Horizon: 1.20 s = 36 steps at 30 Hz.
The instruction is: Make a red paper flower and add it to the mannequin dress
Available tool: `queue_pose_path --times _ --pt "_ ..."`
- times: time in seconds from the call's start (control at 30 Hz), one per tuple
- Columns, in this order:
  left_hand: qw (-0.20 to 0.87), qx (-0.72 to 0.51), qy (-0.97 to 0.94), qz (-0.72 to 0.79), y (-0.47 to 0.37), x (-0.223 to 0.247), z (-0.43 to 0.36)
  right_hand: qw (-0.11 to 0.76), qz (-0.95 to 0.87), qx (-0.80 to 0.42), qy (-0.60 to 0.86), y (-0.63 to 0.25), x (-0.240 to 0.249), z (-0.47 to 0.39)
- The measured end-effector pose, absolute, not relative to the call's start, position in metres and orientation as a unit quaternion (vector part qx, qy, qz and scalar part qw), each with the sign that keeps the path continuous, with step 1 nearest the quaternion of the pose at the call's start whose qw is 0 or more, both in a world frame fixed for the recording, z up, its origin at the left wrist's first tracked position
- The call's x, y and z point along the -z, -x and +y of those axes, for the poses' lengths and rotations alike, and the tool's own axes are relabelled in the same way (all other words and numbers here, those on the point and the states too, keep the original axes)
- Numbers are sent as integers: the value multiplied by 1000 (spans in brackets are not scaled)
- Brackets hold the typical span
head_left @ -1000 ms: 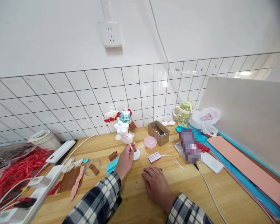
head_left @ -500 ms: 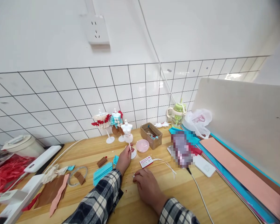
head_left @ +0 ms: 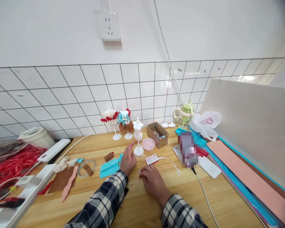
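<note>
A small white dress-form mannequin [head_left: 138, 134] stands upright on its round base on the wooden table. Just left of its base is my left hand [head_left: 128, 161], fingers stretched out and apart from the stand, holding nothing. My right hand [head_left: 154, 182] rests on the table nearer to me, its fingers curled together. A thin, pale tip pokes out at its fingertips, too small to name. Beyond that hand lies a white-and-red small box [head_left: 151, 159] with white strands beside it. Folded blue fabric [head_left: 109, 168] lies left of my left hand.
Two dressed mannequins, one with cream and red trim [head_left: 110, 117] and one in blue [head_left: 123, 117], stand behind. A pink bowl [head_left: 148, 144] and cardboard box [head_left: 157, 135] sit to the right. Further right are a green-lidded bottle [head_left: 185, 115] and cable; a power strip [head_left: 30, 196] lies left.
My left hand has let go of the mannequin's stand, drawn slightly away from it, and opened. The view has turned a little left. My right hand stays curled on the table.
</note>
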<state>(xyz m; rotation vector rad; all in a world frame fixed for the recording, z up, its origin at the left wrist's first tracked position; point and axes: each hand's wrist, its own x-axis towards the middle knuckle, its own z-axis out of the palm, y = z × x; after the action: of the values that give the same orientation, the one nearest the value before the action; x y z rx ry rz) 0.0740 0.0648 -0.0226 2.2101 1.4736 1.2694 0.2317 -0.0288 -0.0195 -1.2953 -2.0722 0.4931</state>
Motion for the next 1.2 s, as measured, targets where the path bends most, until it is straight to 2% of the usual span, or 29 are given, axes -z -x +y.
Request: queue_pose_path --times 0.23,0.27,0.4,0.53,0.7,0.83,1.0,1.2 --pt "32 -424 -768 478 9 20 -21 317 -785 -201 492 -237 22 -33" --pt "-3 -418 -766 488 29 17 -30 317 -785 -205 491 -237 22 -34" --pt "-110 -342 -664 656 119 5 -42 325 -778 -210 494 -236 23 -35" --pt "-114 -229 -588 767 175 4 -37 327 -773 -212 500 -235 23 -37" --pt "-51 -168 -591 788 182 9 -34 323 -773 -210 503 -234 22 -39" --pt "-23 -249 -480 841 182 7 -38 325 -771 -203 508 -234 21 -40" --pt "-40 -338 -340 877 188 6 -44 329 -767 -201 513 -232 23 -38" --pt "-87 -312 -435 840 175 -2 -43 337 -764 -211 509 -232 23 -37"
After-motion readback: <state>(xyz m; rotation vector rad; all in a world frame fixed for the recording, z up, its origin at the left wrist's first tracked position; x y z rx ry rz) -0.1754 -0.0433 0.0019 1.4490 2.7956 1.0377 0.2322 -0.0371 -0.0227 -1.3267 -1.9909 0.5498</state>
